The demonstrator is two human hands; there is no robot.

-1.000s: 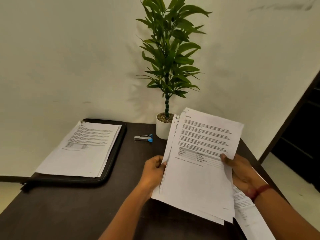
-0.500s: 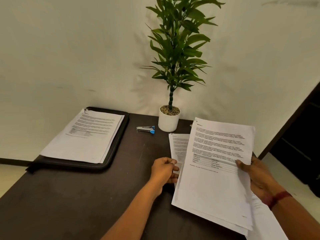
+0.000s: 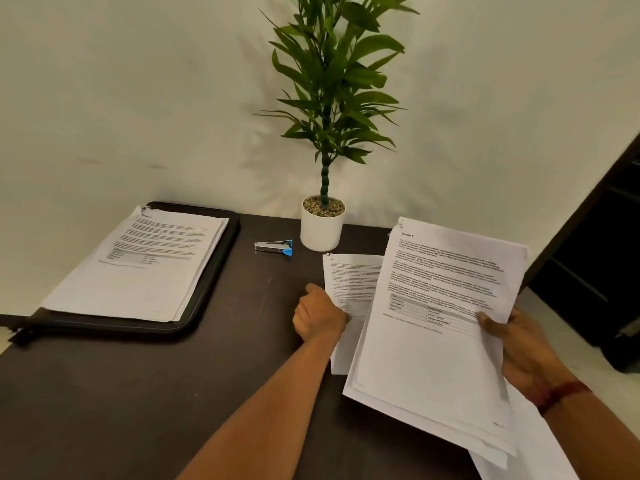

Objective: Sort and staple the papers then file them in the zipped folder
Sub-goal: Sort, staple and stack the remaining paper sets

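Dark brown table (image 3: 138, 393) fills the lower frame, white wall behind. Right hand (image 3: 519, 344), lower right, is clamped on a held sheaf (image 3: 433, 341) of white printed pages, thumb on top at the sheaf's right edge; sheaf is tilted and lifted off the table, heading reads "Section 2", staple mark at its top left corner. Red band on that wrist. Left hand (image 3: 320, 318), centre frame, is curled with its fingertips on the left edge of a second paper set (image 3: 349, 282) lying flat on the table, partly hidden under the held sheaf. Can't tell if it's pinching that set or just resting on it. Hands are apart.

More loose white sheets (image 3: 530, 455) stick out at the lower right corner under the held sheaf.

Black zipped folder (image 3: 214, 282), centre left, lies open on the table with a stapled stack (image 3: 138, 265) resting on it. Stapler (image 3: 273, 245), silver with blue tip, sits on the table between folder and a white plant pot (image 3: 322, 226), near the pot. Green plant rises up the centre of the frame.
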